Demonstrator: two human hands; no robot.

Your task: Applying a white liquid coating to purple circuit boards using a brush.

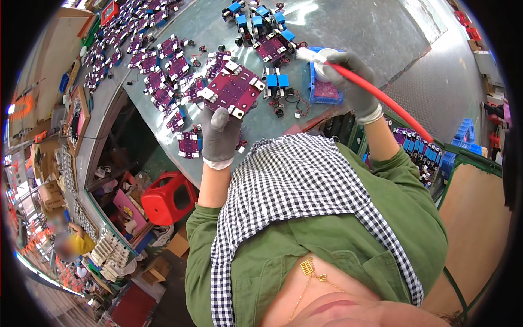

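Observation:
In my grey-gloved left hand [219, 133] is a purple circuit board [234, 90] with white blocks at its corners, the thumb pressing on its near edge. My right hand [353, 82], gloved too, is closed round a long red-handled brush [384, 99]. The brush's white bristles point left, beside a round white container [324, 54] partly hidden by the hand. Under that container lies a blue tray [321, 100] with a reddish inside. Boards with blue parts [278, 80] and thin wires sit between my two hands.
Many purple boards [158, 90] cover the left of the grey table [348, 24]. More blue-topped parts [261, 11] stand at the far edge. A crate of boards [419, 150] is at my right, a red stool [169, 199] at lower left. A person in yellow [81, 243] is farther off.

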